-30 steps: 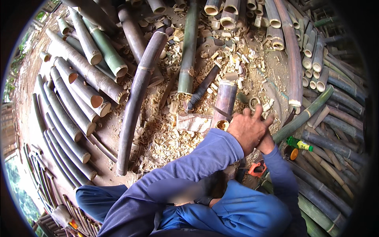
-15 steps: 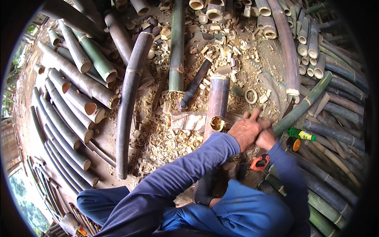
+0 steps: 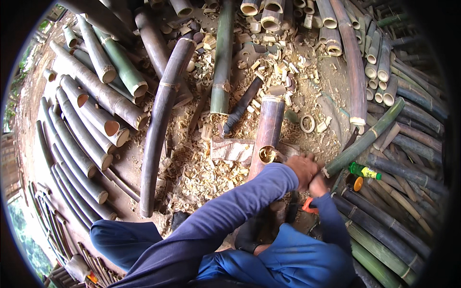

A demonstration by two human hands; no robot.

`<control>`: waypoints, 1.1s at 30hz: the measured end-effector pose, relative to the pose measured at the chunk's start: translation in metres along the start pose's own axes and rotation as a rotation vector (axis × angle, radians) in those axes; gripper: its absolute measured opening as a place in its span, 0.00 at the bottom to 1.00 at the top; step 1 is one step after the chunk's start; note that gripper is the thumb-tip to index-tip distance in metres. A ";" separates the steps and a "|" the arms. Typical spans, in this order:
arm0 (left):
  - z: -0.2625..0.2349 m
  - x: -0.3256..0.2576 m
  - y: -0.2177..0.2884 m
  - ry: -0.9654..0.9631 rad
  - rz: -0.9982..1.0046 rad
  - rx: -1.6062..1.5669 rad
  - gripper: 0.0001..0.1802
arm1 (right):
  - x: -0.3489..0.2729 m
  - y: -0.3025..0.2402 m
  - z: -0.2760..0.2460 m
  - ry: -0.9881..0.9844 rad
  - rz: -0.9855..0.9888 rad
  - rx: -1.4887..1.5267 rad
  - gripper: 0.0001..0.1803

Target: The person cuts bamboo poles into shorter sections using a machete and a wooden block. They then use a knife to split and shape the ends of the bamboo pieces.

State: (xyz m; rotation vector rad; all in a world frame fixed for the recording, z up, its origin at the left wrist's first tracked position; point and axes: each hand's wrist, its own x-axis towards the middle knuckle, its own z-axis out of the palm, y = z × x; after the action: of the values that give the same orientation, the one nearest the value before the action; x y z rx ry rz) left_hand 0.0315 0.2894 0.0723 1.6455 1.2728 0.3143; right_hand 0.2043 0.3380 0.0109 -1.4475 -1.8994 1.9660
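Observation:
My left hand (image 3: pixel 301 169) reaches across from the lower left and meets my right hand (image 3: pixel 317 185), so the two press together or overlap. Their fingers are blurred and partly cover each other; whether anything small lies between them is hidden. Just left of the hands is a dark bamboo section (image 3: pixel 270 122) with a notch cut into it, showing a pale inside. It rests across a flat wooden board (image 3: pixel 233 150). The end of a green bamboo pole (image 3: pixel 362 140) comes close to my right hand. Below the hands an orange object (image 3: pixel 310 205) is partly hidden by my sleeve.
Pale shavings (image 3: pixel 206 185) cover the ground. A dark wrapped length (image 3: pixel 241 108) and a bamboo ring (image 3: pixel 307 124) lie beyond the board. A long bamboo pole (image 3: pixel 163 129) and many cut poles lie left; stacked bamboo (image 3: pixel 384 221) and a green bottle (image 3: pixel 365 171) are right.
My hands have moved slightly down and closer together; the left hand's fingers, spread before, now lie bunched near the right. The sleeve now covers more of the orange object. The view has shifted a little.

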 end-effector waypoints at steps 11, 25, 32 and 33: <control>-0.009 -0.029 -0.020 0.968 0.096 -0.454 0.54 | 0.051 -0.147 0.014 -0.213 -0.658 -1.503 0.24; 0.021 -0.021 0.026 0.768 -0.144 -0.381 0.68 | 0.045 -0.077 -0.043 -0.695 -0.450 -1.295 0.32; 0.014 -0.029 -0.004 0.029 -0.091 -0.304 0.67 | -0.029 -0.009 0.011 -0.603 -0.281 -0.771 0.32; -0.006 -0.036 -0.011 -0.196 0.019 -0.165 0.62 | -0.046 -0.009 0.021 -0.566 -0.276 -0.704 0.31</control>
State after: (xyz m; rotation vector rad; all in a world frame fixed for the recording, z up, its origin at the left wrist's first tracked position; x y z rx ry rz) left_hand 0.0062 0.2618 0.0783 1.5096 1.0564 0.2553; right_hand 0.2123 0.2958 0.0400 -0.6244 -3.0536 1.7719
